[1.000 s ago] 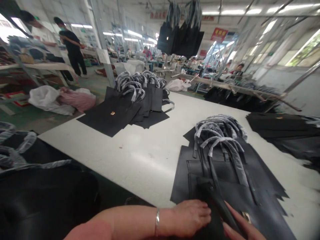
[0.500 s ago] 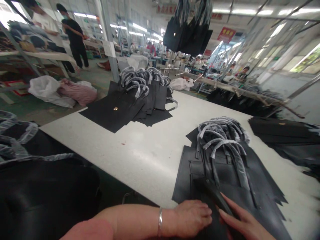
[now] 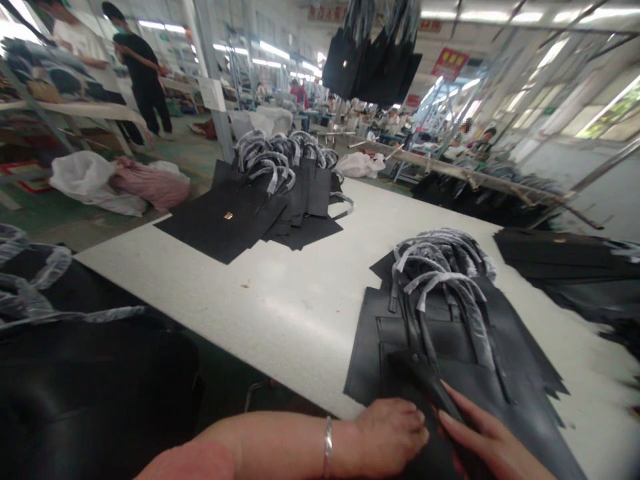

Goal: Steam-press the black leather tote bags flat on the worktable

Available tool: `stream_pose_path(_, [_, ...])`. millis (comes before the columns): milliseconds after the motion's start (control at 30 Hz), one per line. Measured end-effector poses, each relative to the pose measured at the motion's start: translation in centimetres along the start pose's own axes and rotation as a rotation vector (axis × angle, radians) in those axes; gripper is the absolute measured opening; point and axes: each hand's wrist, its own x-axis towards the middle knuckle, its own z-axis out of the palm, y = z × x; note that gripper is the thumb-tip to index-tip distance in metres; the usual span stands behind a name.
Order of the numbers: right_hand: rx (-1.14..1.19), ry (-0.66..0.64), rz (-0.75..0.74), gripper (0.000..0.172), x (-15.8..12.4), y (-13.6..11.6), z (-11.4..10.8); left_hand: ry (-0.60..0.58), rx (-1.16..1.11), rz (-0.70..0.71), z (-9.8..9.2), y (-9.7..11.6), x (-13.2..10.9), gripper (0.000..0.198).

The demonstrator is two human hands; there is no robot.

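Note:
My left hand [image 3: 393,433], with a silver bangle at the wrist, lies at the near edge of a pile of flat black bag panels [image 3: 450,343]. Its fingers are bent and close together, pressed on a black panel. Closed at the lower right, my right hand [image 3: 487,433] grips a long, curved black piece [image 3: 433,383] between thumb and fingers. That piece slants over the panels, wider at its far end; its exact kind is unclear. Looped handles [image 3: 445,257] wrapped in clear plastic top the pile.
Another stack of black bag panels [image 3: 225,230] lies farther along the white table [image 3: 295,320]. Dark goods [image 3: 100,373] with wrapped handles stand at the near left. More black panels [image 3: 565,257] lie at the right. Black bags [image 3: 370,63] hang overhead. Two people stand back left.
The view has shifted slightly. Both hands stay in nearly the same place, the right one still on the long black piece.

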Motion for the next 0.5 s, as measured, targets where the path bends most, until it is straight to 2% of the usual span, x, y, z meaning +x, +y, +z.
stream_pose_path(100, [0.012, 0.09, -0.122, 0.094, 1.4, -1.3, 0.6, 0.011, 0.063, -0.015, -0.2, 0.9, 0.7, 0.018])
stream_pose_path(167, [0.007, 0.173, -0.191, 0.093, 1.0, -1.9, 0.3, 0.019, 0.07, -0.041, -0.5, 1.2, 0.8, 0.018])
stream_pose_path(233, [-0.004, 0.216, -0.19, 0.095, -0.4, -1.8, -0.2, 0.024, 0.062, -0.051, -0.7, 1.4, 0.8, 0.018])
stream_pose_path(333, [-0.011, 0.152, -0.053, 0.104, -2.2, -0.9, -0.6, 0.026, 0.051, -0.06, -0.8, 1.4, 0.7, 0.018])
stream_pose_path(400, [-0.012, 0.096, 0.016, 0.103, -2.2, -0.3, -0.2, 0.035, 0.047, -0.059, -0.4, 1.6, 0.7, 0.02])
stream_pose_path(467, [-0.009, 0.103, -0.024, 0.098, -1.3, -0.1, 0.4, 0.043, 0.037, -0.057, 0.0, 1.7, 0.8, 0.02])
stream_pose_path(500, [-0.011, 0.148, -0.084, 0.096, -0.7, -0.2, 0.7, 0.04, 0.025, -0.052, 0.2, 1.6, 0.8, 0.021])
